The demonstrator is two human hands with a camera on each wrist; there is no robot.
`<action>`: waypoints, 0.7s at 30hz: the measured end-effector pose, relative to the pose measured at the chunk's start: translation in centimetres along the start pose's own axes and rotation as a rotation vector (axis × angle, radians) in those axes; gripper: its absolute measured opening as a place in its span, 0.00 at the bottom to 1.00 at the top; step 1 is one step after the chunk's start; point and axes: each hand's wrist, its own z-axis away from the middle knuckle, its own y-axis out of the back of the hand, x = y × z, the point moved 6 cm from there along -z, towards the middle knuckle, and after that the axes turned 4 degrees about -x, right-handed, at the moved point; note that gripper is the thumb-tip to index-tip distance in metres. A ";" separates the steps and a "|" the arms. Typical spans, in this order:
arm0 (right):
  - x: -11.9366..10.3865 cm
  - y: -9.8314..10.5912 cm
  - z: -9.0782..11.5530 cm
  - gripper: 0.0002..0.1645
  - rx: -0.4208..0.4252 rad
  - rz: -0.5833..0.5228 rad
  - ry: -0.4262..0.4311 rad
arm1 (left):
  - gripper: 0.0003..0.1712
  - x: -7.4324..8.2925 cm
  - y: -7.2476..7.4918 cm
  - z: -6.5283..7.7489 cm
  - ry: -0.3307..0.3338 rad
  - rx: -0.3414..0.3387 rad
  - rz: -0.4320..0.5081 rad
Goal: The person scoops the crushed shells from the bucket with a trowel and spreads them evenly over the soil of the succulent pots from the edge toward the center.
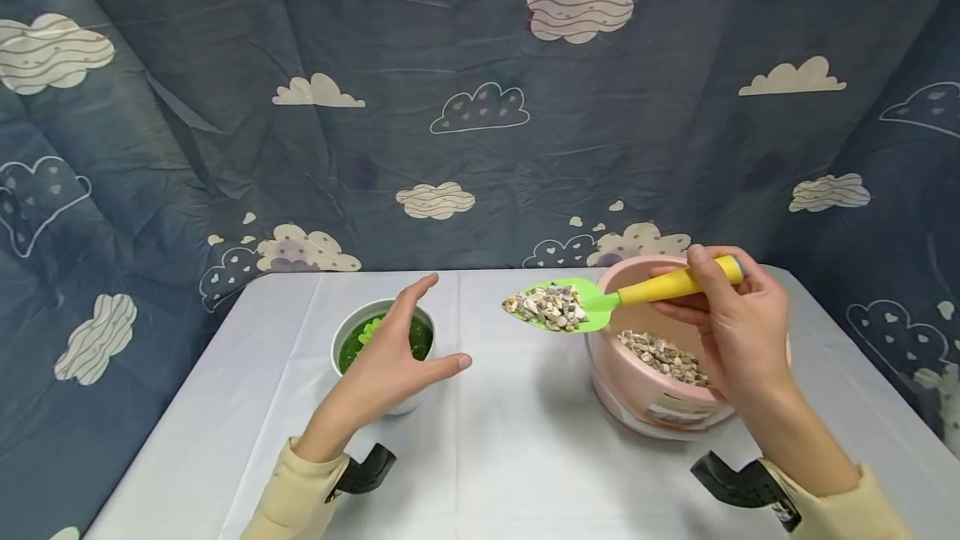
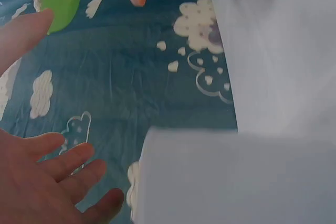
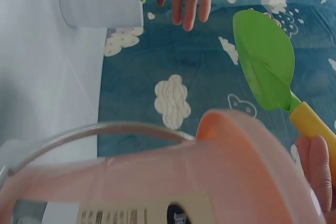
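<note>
My right hand grips the yellow handle of a small trowel, held level above the pink pot's rim. Its green blade carries a heap of small mixed pebbles and points left. The pink pot holds more of the same pebbles and bears a label on its front. My left hand, fingers spread and thumb apart, hovers over a white pot and holds nothing. Inside that pot show dark green contents and a bright green leafy plant, partly hidden by the hand.
A white cloth covers the table. Behind and at both sides hangs a dark blue curtain with cloud prints. Black wrist straps sit at both cream sleeves.
</note>
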 end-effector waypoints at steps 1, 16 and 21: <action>0.0 -0.2 0.0 0.11 -0.003 0.004 -0.003 | 0.59 -0.2 0.3 0.3 0.008 0.010 -0.011; 1.2 -2.8 0.3 0.19 -0.022 0.042 -0.055 | 0.66 -5.6 3.7 3.4 0.074 0.133 -0.020; 1.8 -3.9 0.5 0.20 -0.061 0.042 -0.056 | 0.69 -7.0 4.0 3.5 0.063 0.149 0.000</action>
